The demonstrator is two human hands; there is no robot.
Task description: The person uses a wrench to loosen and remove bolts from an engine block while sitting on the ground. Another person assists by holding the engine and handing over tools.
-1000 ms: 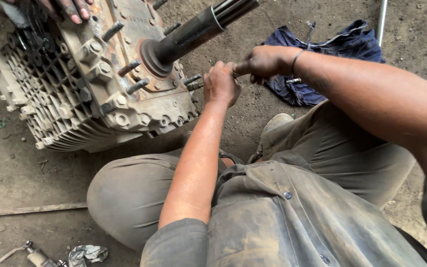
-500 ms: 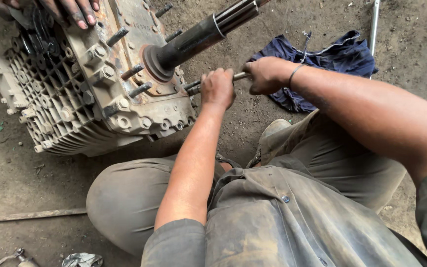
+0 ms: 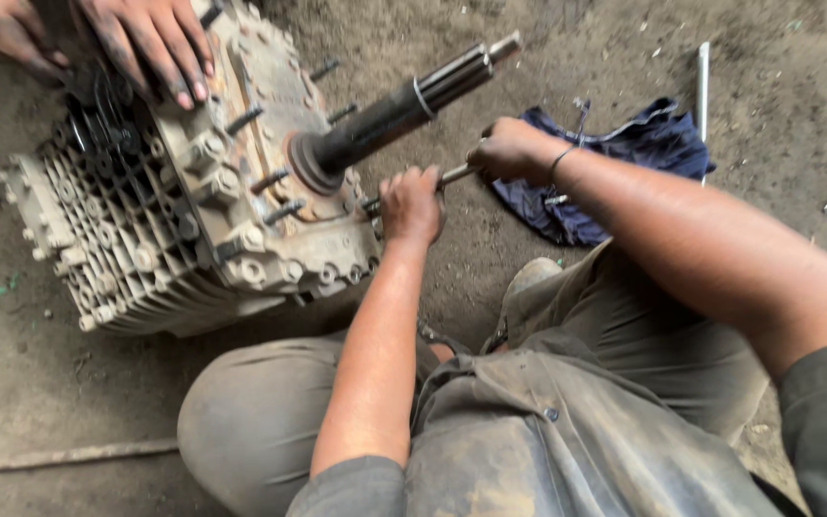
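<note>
The person sits on the dirt floor (image 3: 796,115) with a finned metal engine case (image 3: 174,230) lying at the upper left of the ground, its dark shaft (image 3: 394,115) pointing up and to the right. The left hand (image 3: 412,204) is curled shut around the near end of a thin metal rod tool (image 3: 456,174), just beside the case's lower right corner, where several studs (image 3: 284,211) stick out. The right hand (image 3: 509,150) is clenched on the same tool's outer end, close to the left hand. A crumpled dark blue cloth (image 3: 624,163) lies on the floor behind the right wrist, and a long thin metal bar (image 3: 703,96) lies near the upper right edge of the view. Another person's two hands (image 3: 150,43) rest, fingers spread, on the case's top left edge. Compared with half a second earlier, both hands keep the same grip and the case lies in the same place; only the view has shifted slightly.
</note>
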